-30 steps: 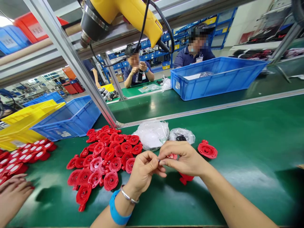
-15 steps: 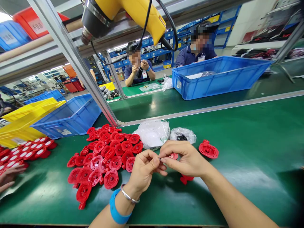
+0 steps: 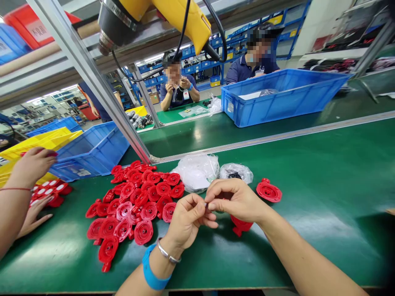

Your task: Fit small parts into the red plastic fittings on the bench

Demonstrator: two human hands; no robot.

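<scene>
Pinching a tiny part between left grip and right grip, clamped on it from either side, equally near; too small to tell its long axis; held above the tabletop, right of the red housings

Blue bins stand either side of a metal post.

L hand: slim slvr bangle | wide blu wristband, elbow side of bangle | R hand: bare forearm
</scene>
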